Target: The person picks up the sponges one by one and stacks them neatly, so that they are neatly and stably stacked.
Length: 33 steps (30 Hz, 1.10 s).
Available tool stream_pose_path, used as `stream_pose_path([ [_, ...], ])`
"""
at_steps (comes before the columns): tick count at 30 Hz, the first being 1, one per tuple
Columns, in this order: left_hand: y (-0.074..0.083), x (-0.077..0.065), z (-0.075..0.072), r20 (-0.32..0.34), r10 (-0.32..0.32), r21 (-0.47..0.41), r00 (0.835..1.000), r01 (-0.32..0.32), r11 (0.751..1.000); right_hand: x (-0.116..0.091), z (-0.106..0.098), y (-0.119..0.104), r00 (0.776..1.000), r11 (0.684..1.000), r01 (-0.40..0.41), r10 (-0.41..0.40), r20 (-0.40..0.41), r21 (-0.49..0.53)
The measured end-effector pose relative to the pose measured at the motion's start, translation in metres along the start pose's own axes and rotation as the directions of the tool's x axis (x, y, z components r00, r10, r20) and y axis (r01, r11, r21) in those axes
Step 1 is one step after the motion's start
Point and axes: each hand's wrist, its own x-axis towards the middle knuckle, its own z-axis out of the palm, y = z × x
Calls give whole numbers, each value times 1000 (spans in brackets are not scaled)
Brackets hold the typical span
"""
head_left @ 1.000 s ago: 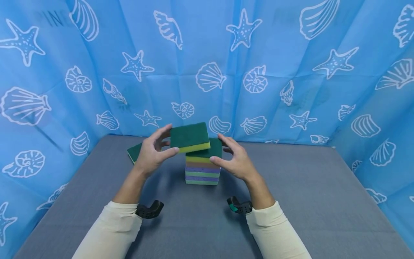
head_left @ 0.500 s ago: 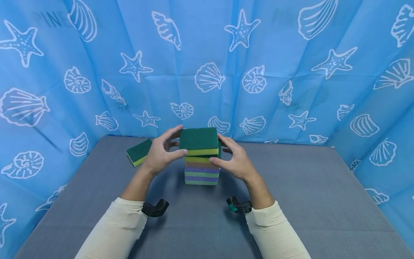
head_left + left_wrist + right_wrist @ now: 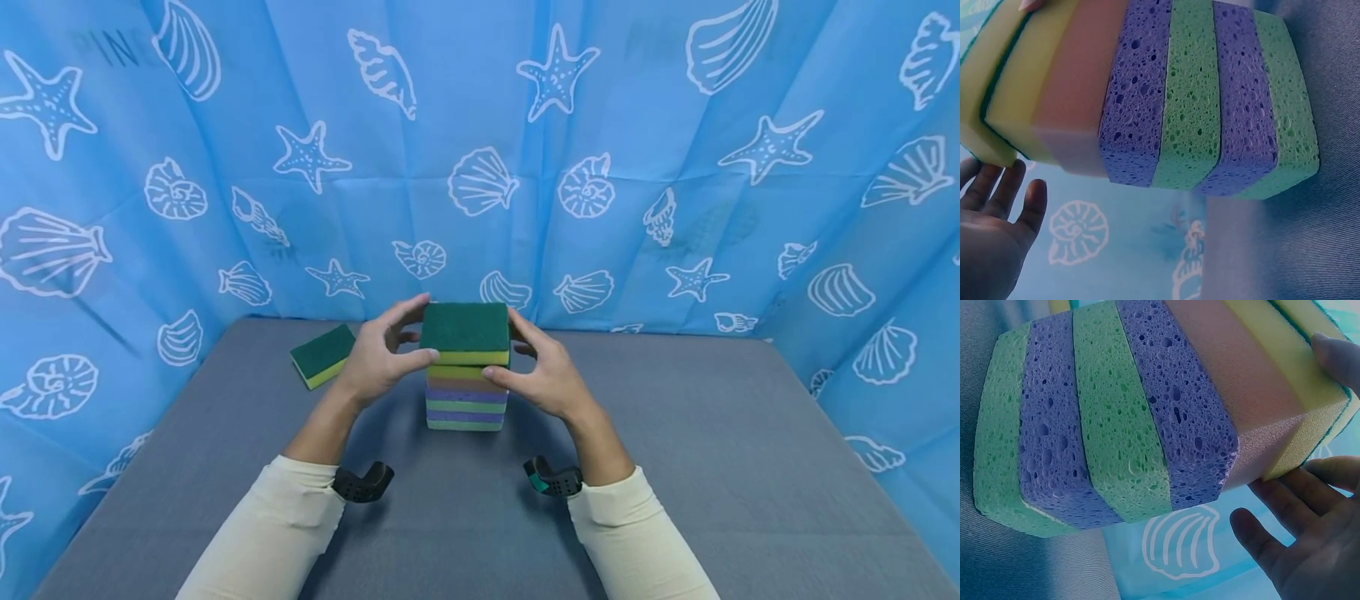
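Note:
A stack of sponges stands upright on the table. Green and purple porous sponges [image 3: 1191,100] form its base, with a pinkish layer [image 3: 1222,369] above them. Two yellow scouring sponges with dark green pads lie on top. My left hand [image 3: 377,354] grips the topmost scouring sponge [image 3: 465,329] at its left end, thumb in front and fingers behind. On the other side my right hand [image 3: 547,367] holds the right end of the scouring sponge just below [image 3: 1285,362], its thumb on the front face. The top sponge sits nearly in line with the stack.
Another green and yellow scouring sponge [image 3: 324,354] lies at an angle on the grey table [image 3: 675,433], left of the stack. A blue curtain [image 3: 480,150] with white shells and starfish hangs behind the table and along both sides.
My left hand has moved right and slightly down with the top scouring sponge, bringing it over the stack and down onto it. My right hand has stayed at the stack's right side.

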Motion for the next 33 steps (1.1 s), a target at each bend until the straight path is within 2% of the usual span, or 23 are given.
stream_pose_path([
  [7, 0, 1, 1, 6, -2, -2, 1000, 2, 1000, -1, 0, 0, 1000, 1000, -23, 23, 0, -2],
  [17, 0, 1, 2, 23, -12, -19, 1000, 12, 1000, -2, 2, -2, 1000, 1000, -4, 4, -5, 6],
  [29, 0, 5, 1, 33, -27, 14, 999, 26, 1000, -3, 1, -2, 1000, 1000, -6, 6, -2, 0],
  [33, 0, 5, 1, 28, -35, 12, 999, 34, 999, -1, 2, 15, 1000, 1000, 6, -6, -4, 6],
])
